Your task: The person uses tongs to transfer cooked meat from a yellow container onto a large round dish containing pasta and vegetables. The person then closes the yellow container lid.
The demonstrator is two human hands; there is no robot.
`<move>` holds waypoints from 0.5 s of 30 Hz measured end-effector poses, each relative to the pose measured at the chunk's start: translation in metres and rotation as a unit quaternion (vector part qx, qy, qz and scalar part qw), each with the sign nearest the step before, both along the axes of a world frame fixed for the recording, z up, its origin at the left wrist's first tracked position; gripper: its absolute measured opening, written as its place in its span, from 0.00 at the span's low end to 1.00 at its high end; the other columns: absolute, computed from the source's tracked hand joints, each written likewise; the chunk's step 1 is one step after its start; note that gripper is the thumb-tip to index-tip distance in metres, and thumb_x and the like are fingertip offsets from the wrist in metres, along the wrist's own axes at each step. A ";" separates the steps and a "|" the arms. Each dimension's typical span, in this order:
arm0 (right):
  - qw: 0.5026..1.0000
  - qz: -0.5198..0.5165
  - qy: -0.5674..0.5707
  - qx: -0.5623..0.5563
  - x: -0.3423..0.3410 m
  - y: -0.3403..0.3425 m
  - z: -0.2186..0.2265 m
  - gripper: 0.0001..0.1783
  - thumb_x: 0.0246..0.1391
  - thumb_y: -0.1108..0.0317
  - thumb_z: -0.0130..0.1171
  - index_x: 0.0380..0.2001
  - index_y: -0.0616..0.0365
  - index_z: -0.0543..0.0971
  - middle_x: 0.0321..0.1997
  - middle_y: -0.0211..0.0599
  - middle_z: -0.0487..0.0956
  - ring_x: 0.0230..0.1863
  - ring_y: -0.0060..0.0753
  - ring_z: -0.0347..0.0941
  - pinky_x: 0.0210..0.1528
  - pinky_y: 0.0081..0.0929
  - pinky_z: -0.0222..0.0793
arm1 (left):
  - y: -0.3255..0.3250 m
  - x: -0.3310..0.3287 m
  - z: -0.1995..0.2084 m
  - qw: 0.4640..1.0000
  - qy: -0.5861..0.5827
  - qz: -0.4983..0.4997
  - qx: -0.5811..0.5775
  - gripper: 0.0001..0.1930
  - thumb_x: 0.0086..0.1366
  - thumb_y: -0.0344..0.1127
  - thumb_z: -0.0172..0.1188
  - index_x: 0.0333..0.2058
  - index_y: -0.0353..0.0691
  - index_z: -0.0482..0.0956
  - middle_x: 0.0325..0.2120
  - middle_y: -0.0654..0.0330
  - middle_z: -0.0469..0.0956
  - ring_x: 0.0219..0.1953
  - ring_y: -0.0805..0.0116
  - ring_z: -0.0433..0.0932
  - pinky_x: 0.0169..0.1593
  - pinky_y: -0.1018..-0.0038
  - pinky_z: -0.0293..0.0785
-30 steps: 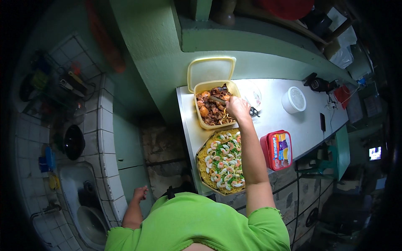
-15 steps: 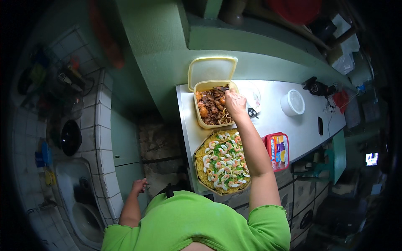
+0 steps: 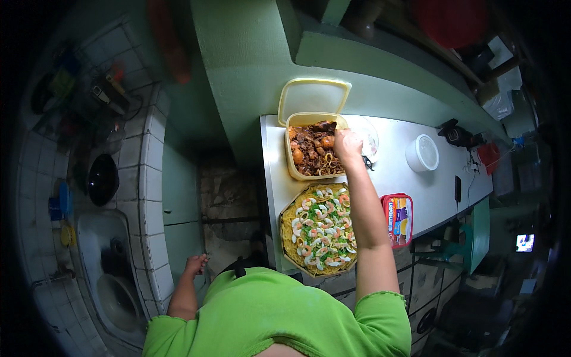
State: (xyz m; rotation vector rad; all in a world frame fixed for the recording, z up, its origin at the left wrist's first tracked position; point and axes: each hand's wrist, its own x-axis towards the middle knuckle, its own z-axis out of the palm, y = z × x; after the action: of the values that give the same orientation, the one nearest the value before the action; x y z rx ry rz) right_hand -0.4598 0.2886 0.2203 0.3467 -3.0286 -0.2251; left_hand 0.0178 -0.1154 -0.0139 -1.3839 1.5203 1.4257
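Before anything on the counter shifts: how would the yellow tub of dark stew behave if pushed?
The yellow tub is probably heavy for its size, as dark stew fills much of it. Its walls hold a squarish shape, so likely fairly stiff. Being wide, it would probably slide before tipping, though food could spill through its open top.

The white tabletop is bright — outer edges dark, bent.

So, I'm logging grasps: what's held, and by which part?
Right hand: apparently a utensil, probably by its handle, exact spot hidden. Left hand: nothing visible.
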 end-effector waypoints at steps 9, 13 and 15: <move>0.991 -0.015 -0.051 -0.123 0.033 0.007 0.027 0.13 0.56 0.59 0.54 0.34 0.57 0.81 0.38 0.49 0.80 0.40 0.53 0.78 0.43 0.48 0.72 | -0.005 -0.013 -0.003 0.999 0.021 -0.033 -0.012 0.18 0.64 0.52 0.58 0.33 0.41 0.79 0.22 0.64 0.70 0.16 0.73 0.67 0.22 0.71 0.71; 0.993 -0.022 -0.025 -0.113 0.048 0.026 0.042 0.13 0.55 0.58 0.55 0.33 0.56 0.81 0.34 0.46 0.81 0.37 0.53 0.78 0.41 0.48 0.72 | -0.005 -0.018 0.001 0.998 0.029 -0.049 -0.004 0.18 0.64 0.52 0.58 0.33 0.41 0.79 0.22 0.65 0.70 0.17 0.73 0.68 0.23 0.71 0.71; 0.994 -0.025 -0.019 -0.101 0.050 0.034 0.039 0.13 0.55 0.59 0.55 0.33 0.57 0.81 0.33 0.46 0.81 0.37 0.52 0.79 0.41 0.48 0.73 | -0.003 -0.020 0.003 0.998 0.013 -0.061 -0.014 0.18 0.64 0.52 0.58 0.33 0.41 0.78 0.22 0.65 0.70 0.17 0.73 0.68 0.23 0.71 0.71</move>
State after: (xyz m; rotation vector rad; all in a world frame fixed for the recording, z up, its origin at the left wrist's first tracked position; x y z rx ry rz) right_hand -0.4094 0.3229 0.2589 0.2618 -3.0629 0.0850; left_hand -0.0025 -0.1188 -0.0108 -1.2711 1.6176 1.3581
